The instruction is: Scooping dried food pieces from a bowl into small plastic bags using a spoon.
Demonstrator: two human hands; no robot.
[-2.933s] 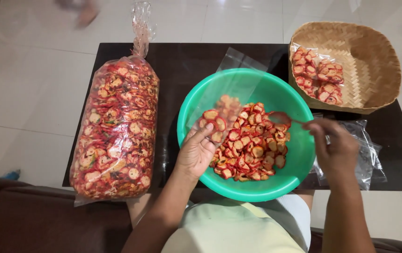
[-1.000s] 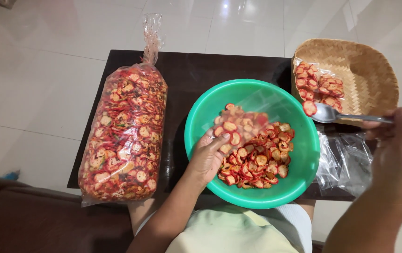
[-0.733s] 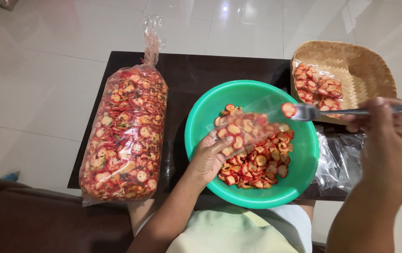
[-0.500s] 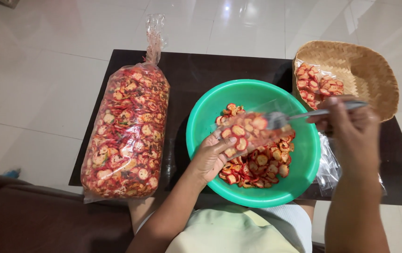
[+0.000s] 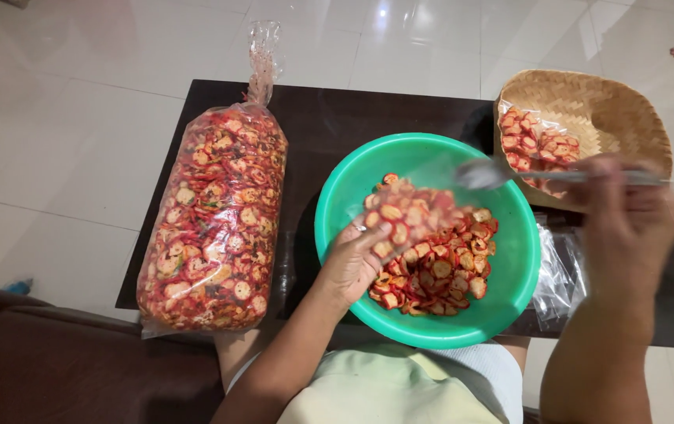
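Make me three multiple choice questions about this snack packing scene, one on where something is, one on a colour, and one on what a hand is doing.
1. Where does the big filled bag lie?
A. left of the bowl
B. inside the basket
C. on the floor

2. What colour is the bowl?
A. blue
B. green
C. white

3. What is the right hand doing?
A. resting flat on the table
B. holding a spoon
C. gripping the basket

Answers: 1 A, it lies along the dark table's left side. 2 B, its rim and wall are green. 3 B, the spoon sits over the bowl, while the left hand holds a small bag of chips.
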